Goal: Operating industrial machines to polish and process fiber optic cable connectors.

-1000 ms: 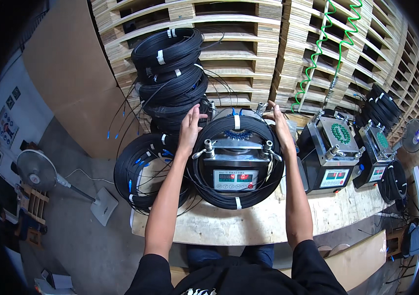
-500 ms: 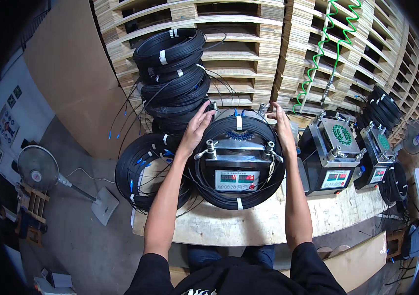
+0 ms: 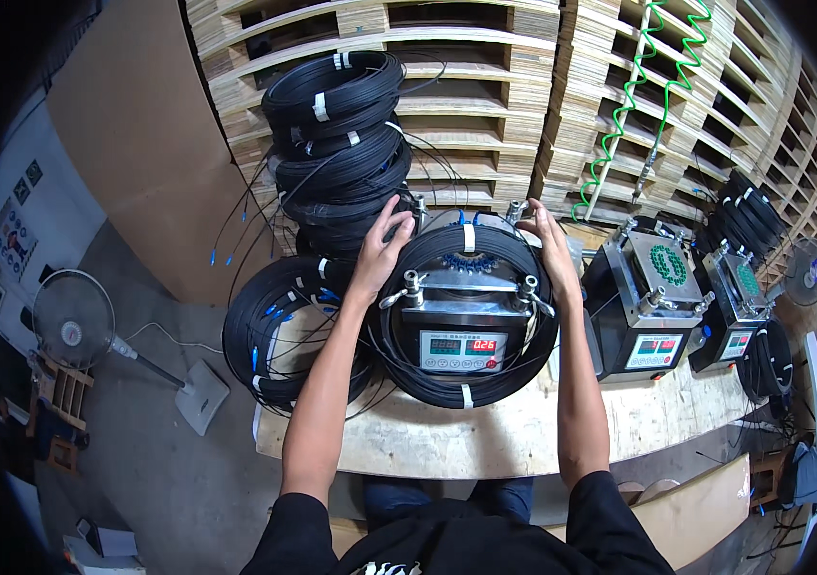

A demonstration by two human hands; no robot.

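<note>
A black box-shaped machine (image 3: 408,340) with a metal clamping plate, knobs and a lit display stands before me. A large coil of black cable (image 3: 466,395), tied with white bands, rings its front. Blue-ended cable tips (image 3: 468,262) sit in a row along the plate. My left hand (image 3: 380,251) is at the rear left clamp knob (image 3: 418,205), fingers apart and slightly curved. My right hand (image 3: 550,247) is likewise open beside the rear right clamp knob (image 3: 516,211). Whether the fingertips touch the clamp levers is not clear.
Stacked black cable coils (image 3: 337,153) rise behind my left hand; another coil (image 3: 246,331) lies before them. Two similar machines (image 3: 648,307) (image 3: 729,311) stand right on the wooden table (image 3: 408,458). Pallets (image 3: 471,105) back it. A floor fan (image 3: 73,321) is at left.
My left fingers have curled in slightly near the rear left knob. The right hand has barely moved. On the machine's display the red digits have changed and the green ones look dimmer.
</note>
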